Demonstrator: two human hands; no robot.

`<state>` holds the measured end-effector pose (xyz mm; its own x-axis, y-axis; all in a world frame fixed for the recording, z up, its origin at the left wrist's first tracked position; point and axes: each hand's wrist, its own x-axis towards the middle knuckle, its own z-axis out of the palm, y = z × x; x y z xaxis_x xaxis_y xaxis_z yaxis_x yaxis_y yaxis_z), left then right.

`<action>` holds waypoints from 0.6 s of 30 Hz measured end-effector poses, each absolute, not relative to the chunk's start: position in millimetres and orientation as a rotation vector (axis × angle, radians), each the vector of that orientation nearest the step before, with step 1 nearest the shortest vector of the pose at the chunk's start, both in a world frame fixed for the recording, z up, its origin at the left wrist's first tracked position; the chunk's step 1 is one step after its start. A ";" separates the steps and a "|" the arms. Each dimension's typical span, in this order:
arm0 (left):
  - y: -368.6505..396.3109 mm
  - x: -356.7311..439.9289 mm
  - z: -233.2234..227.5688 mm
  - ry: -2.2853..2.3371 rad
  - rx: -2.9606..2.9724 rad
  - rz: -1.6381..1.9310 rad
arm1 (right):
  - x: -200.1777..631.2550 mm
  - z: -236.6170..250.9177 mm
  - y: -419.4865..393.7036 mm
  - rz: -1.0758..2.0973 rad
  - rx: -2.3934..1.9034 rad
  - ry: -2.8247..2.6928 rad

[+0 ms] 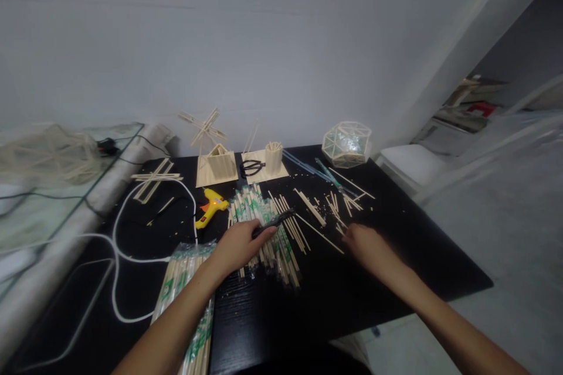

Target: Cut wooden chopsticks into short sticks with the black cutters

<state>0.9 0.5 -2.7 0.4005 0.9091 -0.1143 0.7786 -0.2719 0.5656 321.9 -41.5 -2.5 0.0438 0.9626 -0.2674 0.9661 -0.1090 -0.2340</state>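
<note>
My left hand (240,243) is closed around a dark, slim tool (275,221), its tip pointing right; its exact kind is unclear. Beneath it spread wrapped chopsticks (250,205) in clear plastic with green print, and loose chopsticks (290,225) lie just right of them. My right hand (365,243) is low over the table with its fingers curled together, by several short chopstick pieces (333,205). Whatever is in those fingers is hidden. One long thin stick (319,234) lies between my hands.
A yellow glue gun (213,208) and white cable (115,246) lie left. Packed chopsticks (200,340) are under my left forearm. Behind stand a stick windmill (220,161), a stick cup (273,158) by black scissors (252,167), and a faceted stick frame (347,143). A white stool (407,164) stands right.
</note>
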 end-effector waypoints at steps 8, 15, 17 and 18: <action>0.2 0.4 -2.1 1.430 2.131 0.329 | 319.7 5.0 -38.8 -0.356 2.136 2.143; 1.1 0.1 -3.8 1.431 2.129 0.326 | 346.0 1.8 -28.2 -0.544 2.178 2.283; 1.4 -0.2 -4.5 1.427 2.131 0.330 | 350.9 -1.9 -28.3 -0.620 2.187 2.333; 1.4 -0.4 -4.7 1.426 2.131 0.330 | 352.2 -3.1 -28.5 -0.633 2.192 2.341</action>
<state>-0.4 1.4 -4.7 0.4073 0.9081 -0.0969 0.7731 -0.2864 0.5659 352.2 -28.5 -3.1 -0.0962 0.9811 -0.1677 0.9320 0.0297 -0.3612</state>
